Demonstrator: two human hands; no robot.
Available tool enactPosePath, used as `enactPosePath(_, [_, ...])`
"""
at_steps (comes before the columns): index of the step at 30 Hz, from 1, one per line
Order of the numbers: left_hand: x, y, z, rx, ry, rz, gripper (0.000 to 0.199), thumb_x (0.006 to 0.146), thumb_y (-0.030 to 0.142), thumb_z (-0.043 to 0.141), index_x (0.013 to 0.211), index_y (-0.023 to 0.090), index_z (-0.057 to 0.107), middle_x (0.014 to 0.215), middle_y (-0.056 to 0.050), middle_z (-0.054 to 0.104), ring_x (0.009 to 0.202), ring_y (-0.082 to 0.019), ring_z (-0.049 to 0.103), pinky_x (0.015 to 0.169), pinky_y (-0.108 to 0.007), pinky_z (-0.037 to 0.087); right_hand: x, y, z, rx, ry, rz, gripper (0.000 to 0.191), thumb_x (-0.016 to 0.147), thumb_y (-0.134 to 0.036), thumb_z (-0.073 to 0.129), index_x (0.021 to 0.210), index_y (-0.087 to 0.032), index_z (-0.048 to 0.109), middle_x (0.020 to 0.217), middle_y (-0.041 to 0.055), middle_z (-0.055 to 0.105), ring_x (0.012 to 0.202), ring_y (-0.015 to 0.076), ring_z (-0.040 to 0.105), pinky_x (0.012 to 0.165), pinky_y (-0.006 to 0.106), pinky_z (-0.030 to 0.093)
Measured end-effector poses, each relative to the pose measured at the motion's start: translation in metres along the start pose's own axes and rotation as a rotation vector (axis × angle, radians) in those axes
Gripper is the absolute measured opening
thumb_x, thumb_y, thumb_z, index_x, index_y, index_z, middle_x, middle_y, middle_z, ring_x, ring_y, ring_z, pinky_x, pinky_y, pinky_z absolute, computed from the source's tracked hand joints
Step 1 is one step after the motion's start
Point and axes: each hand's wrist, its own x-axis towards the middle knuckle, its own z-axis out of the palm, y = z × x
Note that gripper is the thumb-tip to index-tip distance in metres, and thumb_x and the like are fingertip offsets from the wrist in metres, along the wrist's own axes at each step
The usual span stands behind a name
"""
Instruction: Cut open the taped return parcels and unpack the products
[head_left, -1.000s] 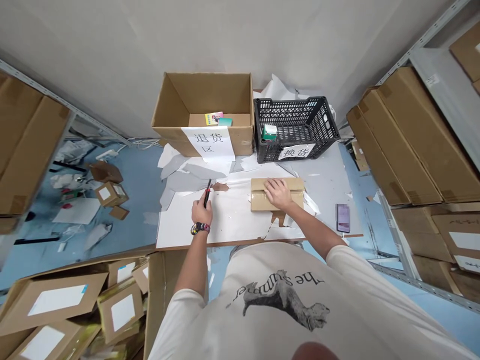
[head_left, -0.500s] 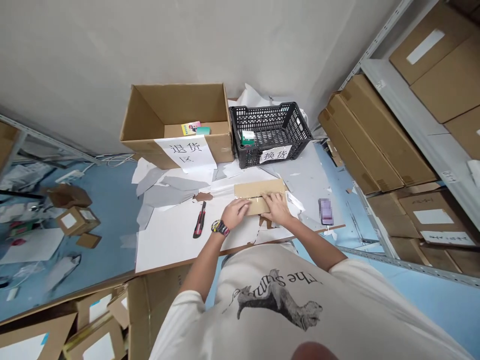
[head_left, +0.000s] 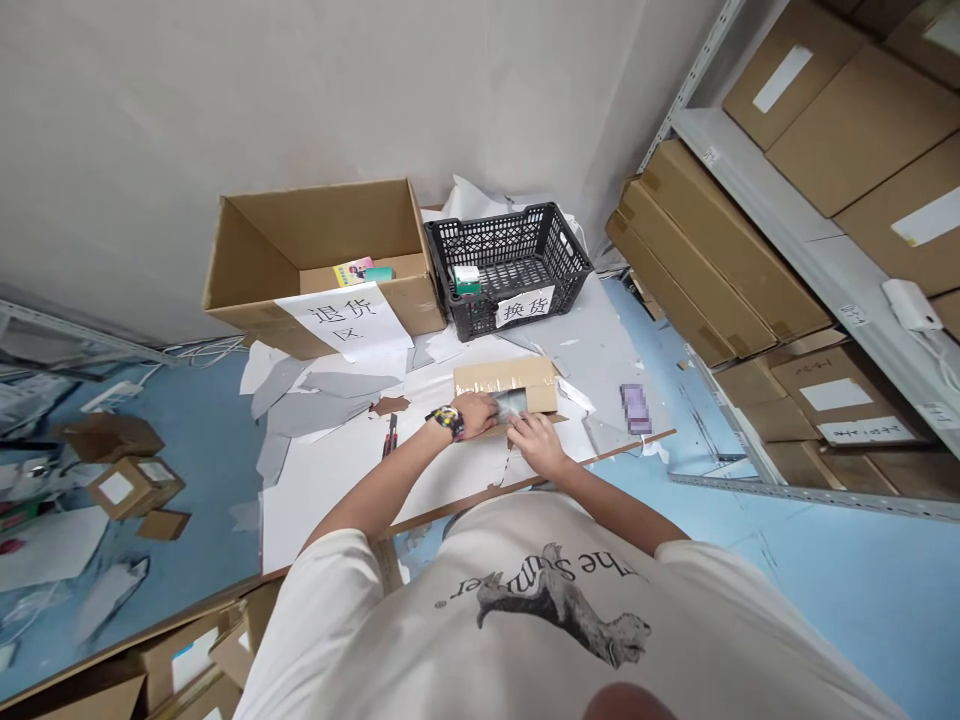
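A small cardboard box point(head_left: 504, 376) lies on the table with its top parted. Clear tape shines along its far flap. In the opening shows a dark, shiny item point(head_left: 511, 402) that looks plastic-wrapped; its kind is unclear. My left hand point(head_left: 474, 414), a watch on its wrist, grips the box's left side, fingers at the opening. On the near flap, my right hand point(head_left: 537, 442) has its fingers curled over the edge by the item. A red and black utility knife point(head_left: 390, 436) lies left of the box, partly hidden behind my left forearm.
Behind stand an open carton point(head_left: 420, 300) and a black plastic crate point(head_left: 472, 318), both with paper signs and small packs inside. Torn paper point(head_left: 352, 383) litters the table. A phone point(head_left: 635, 408) lies at the right edge. Shelves of cartons point(head_left: 697, 250) rise on the right.
The box's flaps have been pulled apart, baring the dark item inside. My hands have shifted to the opening, and the left forearm now covers part of the knife. The view has turned slightly.
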Motion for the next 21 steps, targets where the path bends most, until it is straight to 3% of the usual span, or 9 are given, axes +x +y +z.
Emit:
enactPosePath(2, [-0.001, -0.002, 0.002, 0.190, 0.055, 0.013, 0.026, 0.099, 0.042, 0.070, 0.111, 0.028, 0.087, 0.144, -0.012, 0.079, 0.148, -0.037, 0.062, 0.127, -0.054, 0.045, -0.003, 0.002, 0.013, -0.008, 0.056, -0.014, 0.043, 0.111, -0.008, 0.053, 0.141, -0.026, 0.078, 0.157, 0.0098, 0.074, 0.143, 0.0309, 0.063, 0.119, 0.047, 0.048])
enactPosePath(4, [-0.005, -0.007, -0.001, 0.278, 0.128, 0.002, 0.036, 0.097, 0.051, 0.074, 0.121, 0.026, 0.085, 0.157, -0.014, 0.071, 0.159, -0.041, 0.050, 0.137, -0.061, 0.030, -0.010, 0.002, 0.024, -0.012, 0.076, -0.044, 0.052, 0.110, -0.007, 0.054, 0.154, -0.027, 0.074, 0.161, 0.0079, 0.072, 0.149, 0.0302, 0.061, 0.125, 0.048, 0.045])
enactPosePath(6, [-0.008, -0.013, -0.004, 0.271, 0.175, -0.072, 0.047, 0.094, 0.061, 0.077, 0.126, 0.027, 0.082, 0.155, -0.015, 0.070, 0.157, -0.044, 0.051, 0.138, -0.064, 0.023, -0.021, -0.004, 0.033, -0.016, 0.054, -0.047, 0.064, 0.109, -0.010, 0.055, 0.169, -0.029, 0.061, 0.173, 0.0072, 0.063, 0.161, 0.0319, 0.052, 0.134, 0.054, 0.038])
enactPosePath(9, [-0.009, -0.015, 0.002, 0.200, 0.242, -0.235, 0.050, 0.091, 0.066, 0.078, 0.123, 0.027, 0.077, 0.143, -0.015, 0.074, 0.143, -0.042, 0.060, 0.135, -0.065, 0.028, -0.030, -0.016, 0.034, 0.015, -0.016, 0.008, 0.071, 0.112, -0.025, 0.057, 0.182, -0.029, 0.042, 0.186, 0.0101, 0.043, 0.174, 0.0394, 0.032, 0.139, 0.067, 0.026])
enactPosePath(11, [-0.005, -0.011, 0.009, 0.172, 0.294, -0.275, 0.046, 0.089, 0.062, 0.080, 0.116, 0.025, 0.074, 0.146, -0.017, 0.072, 0.142, -0.042, 0.060, 0.133, -0.064, 0.030, -0.021, -0.020, 0.025, 0.080, -0.038, 0.049, 0.067, 0.117, -0.037, 0.053, 0.182, -0.029, 0.041, 0.187, 0.0116, 0.042, 0.175, 0.0410, 0.029, 0.138, 0.069, 0.025])
enactPosePath(15, [0.000, 0.000, 0.011, 0.147, 0.360, -0.247, 0.033, 0.084, 0.042, 0.080, 0.110, 0.024, 0.068, 0.176, -0.018, 0.053, 0.161, -0.046, 0.046, 0.136, -0.074, 0.022, 0.033, -0.008, -0.005, 0.216, -0.075, 0.173, 0.050, 0.122, -0.034, 0.039, 0.161, -0.022, 0.067, 0.169, 0.0148, 0.063, 0.155, 0.0313, 0.056, 0.131, 0.051, 0.040])
enactPosePath(18, [-0.005, 0.002, -0.008, 0.093, 0.348, -0.220, 0.032, 0.080, 0.025, 0.070, 0.112, 0.025, 0.068, 0.182, -0.013, 0.049, 0.168, -0.042, 0.042, 0.137, -0.076, 0.026, 0.067, 0.007, -0.025, 0.114, -0.180, 0.213, 0.048, 0.121, -0.033, 0.040, 0.143, -0.009, 0.075, 0.155, 0.0255, 0.069, 0.144, 0.0347, 0.061, 0.124, 0.047, 0.046])
enactPosePath(21, [-0.023, -0.003, -0.034, 0.102, 0.329, -0.188, 0.051, 0.081, 0.016, 0.061, 0.130, 0.026, 0.074, 0.176, -0.007, 0.058, 0.170, -0.033, 0.045, 0.140, -0.062, 0.036, 0.071, 0.020, -0.040, -0.055, -0.218, 0.174, 0.049, 0.117, -0.028, 0.042, 0.147, -0.001, 0.071, 0.159, 0.0331, 0.064, 0.145, 0.0404, 0.055, 0.120, 0.052, 0.045])
